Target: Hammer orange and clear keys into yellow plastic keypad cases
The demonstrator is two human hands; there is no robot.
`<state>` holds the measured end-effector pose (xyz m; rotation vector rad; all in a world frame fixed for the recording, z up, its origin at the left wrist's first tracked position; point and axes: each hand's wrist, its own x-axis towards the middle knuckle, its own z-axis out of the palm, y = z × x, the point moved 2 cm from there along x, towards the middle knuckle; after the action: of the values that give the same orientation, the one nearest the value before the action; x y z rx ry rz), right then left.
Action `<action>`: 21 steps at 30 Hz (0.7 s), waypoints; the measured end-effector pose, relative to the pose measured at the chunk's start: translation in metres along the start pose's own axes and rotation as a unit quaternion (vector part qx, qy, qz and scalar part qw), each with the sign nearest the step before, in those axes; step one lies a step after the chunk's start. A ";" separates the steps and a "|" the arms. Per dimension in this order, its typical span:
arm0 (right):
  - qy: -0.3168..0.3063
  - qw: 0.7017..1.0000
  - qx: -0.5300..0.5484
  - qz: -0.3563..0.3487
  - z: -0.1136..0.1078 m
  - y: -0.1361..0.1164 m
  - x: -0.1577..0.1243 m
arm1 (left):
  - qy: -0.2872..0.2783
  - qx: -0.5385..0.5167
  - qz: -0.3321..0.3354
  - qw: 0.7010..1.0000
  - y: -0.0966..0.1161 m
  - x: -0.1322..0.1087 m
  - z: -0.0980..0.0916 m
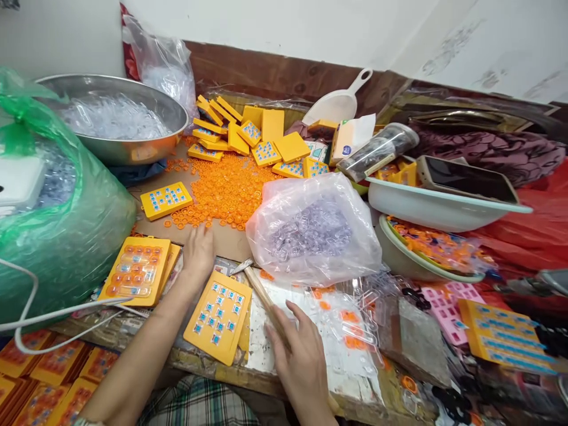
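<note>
My left hand reaches to the near edge of a pile of small orange plastic rings. Its fingers are drawn together at the loose rings; whatever is between the tips is too small to make out. My right hand rests around the wooden handle of a hammer, fingers loosely bent, the metal head pointing away from me. Between my arms lies a flat yellow board with small blue-and-white pieces set across its face. Left of my forearm, another yellow board holds orange rings and clear parts.
A clear bag of transparent parts stands beyond the hammer. More yellow boards are heaped behind the rings. A steel bowl and green bag flank the left. Basins and a grey block are at right.
</note>
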<state>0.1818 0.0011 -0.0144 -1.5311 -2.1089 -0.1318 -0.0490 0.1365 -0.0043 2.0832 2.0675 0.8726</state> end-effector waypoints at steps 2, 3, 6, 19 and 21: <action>-0.009 0.998 -0.044 0.033 0.005 0.004 -0.003 | -0.006 -0.016 -0.008 1.000 -0.002 0.012 0.010; -0.020 0.998 -0.054 0.038 0.006 0.004 -0.003 | -0.011 -0.028 -0.007 1.000 -0.003 0.015 0.012; -0.050 0.997 -0.049 0.043 0.004 0.000 0.001 | -0.025 -0.074 0.000 0.997 0.000 0.007 0.006; -0.051 0.993 -0.090 0.054 -0.006 -0.004 -0.009 | -0.079 -0.506 -0.326 0.795 0.032 -0.149 -0.006; -0.039 0.997 -0.067 0.023 -0.004 -0.009 -0.004 | -0.063 -0.496 -0.302 0.811 0.036 -0.147 -0.003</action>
<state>0.1756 -0.0071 -0.0104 -1.6880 -2.1619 -0.2035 -0.0075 -0.0060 -0.0347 0.8368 1.4743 1.2357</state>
